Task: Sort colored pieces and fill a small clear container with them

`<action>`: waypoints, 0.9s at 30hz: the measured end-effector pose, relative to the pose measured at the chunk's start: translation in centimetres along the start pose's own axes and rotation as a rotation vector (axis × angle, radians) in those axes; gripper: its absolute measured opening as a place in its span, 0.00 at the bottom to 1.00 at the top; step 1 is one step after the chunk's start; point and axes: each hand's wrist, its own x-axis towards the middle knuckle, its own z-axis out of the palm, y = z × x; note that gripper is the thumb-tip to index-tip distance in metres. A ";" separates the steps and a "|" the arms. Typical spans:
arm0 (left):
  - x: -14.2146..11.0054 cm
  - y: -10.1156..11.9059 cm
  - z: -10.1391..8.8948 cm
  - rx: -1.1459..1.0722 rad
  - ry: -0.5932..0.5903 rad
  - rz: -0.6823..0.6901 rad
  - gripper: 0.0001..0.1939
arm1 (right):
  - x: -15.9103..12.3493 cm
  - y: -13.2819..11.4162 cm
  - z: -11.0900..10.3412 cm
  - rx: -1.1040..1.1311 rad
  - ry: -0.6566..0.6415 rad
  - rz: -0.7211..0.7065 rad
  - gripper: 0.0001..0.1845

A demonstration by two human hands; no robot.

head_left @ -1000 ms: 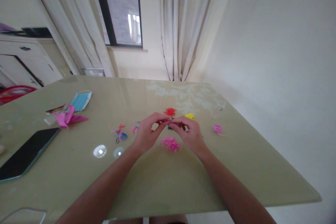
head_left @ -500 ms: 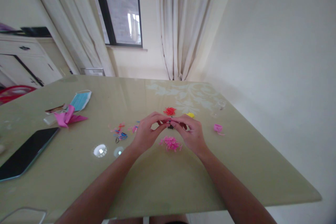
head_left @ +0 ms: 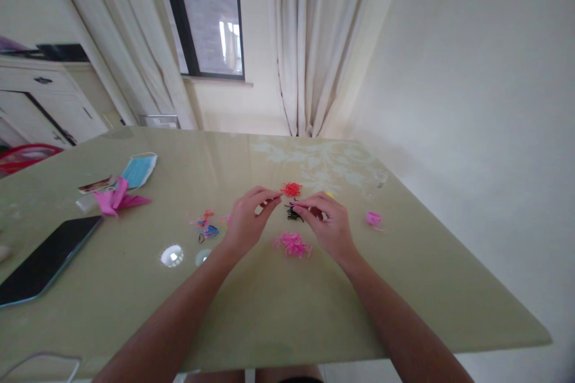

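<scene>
My left hand is closed, thumb and forefinger pinched beside the red pile of small rubber bands; whatever is in that pinch is too small to make out. My right hand pinches a small dark and pinkish rubber band piece over the black rubber bands. Closer to me, between the forearms, lies a loose heap of pink rubber bands. A bit of yellow peeks out behind my right hand. Mixed coloured bands are scattered left of my left hand.
On the left lie a black phone, a pink folded paper shape and a blue face mask. Two shiny clear domes sit near my left forearm. A pink band bundle rests at right, towards the table edge.
My hands, fingertips together before, have drawn apart. The left moved slightly left and away from me, uncovering the black bands; the small piece stays in my right fingers.
</scene>
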 end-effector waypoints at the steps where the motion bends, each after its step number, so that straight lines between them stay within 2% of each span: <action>1: -0.1 -0.3 -0.2 0.149 -0.015 -0.027 0.09 | 0.1 0.4 -0.1 -0.026 -0.068 0.011 0.05; 3: -0.2 -0.7 -0.8 0.491 -0.118 -0.112 0.13 | 0.1 1.1 -0.2 -0.087 -0.248 0.034 0.06; 6: -0.5 -0.7 -1.5 0.859 -0.386 -0.303 0.17 | 0.0 2.1 -0.3 -0.162 -0.465 0.084 0.05; 9: -0.4 -0.6 -1.8 0.958 -0.560 -0.425 0.18 | -0.2 2.6 -0.3 -0.208 -0.570 0.119 0.03; 11: -0.2 -0.8 -1.9 0.949 -0.588 -0.432 0.18 | -0.3 2.8 -0.3 -0.218 -0.598 0.119 0.04; 18: -0.3 -2.2 -1.8 0.870 -0.493 -0.382 0.18 | -0.2 3.4 -0.7 -0.173 -0.621 0.109 0.12; 21: -0.2 -2.9 -1.5 0.754 -0.383 -0.328 0.16 | -0.1 3.6 -0.9 -0.189 -0.622 0.116 0.11; 24: 0.2 -3.3 -0.9 0.366 -0.222 -0.289 0.09 | 0.0 3.5 -1.1 -0.178 -0.608 0.127 0.10; 27: 0.7 -2.7 -0.2 -0.164 -0.126 -0.301 0.07 | 0.2 2.9 -0.9 -0.153 -0.496 0.137 0.12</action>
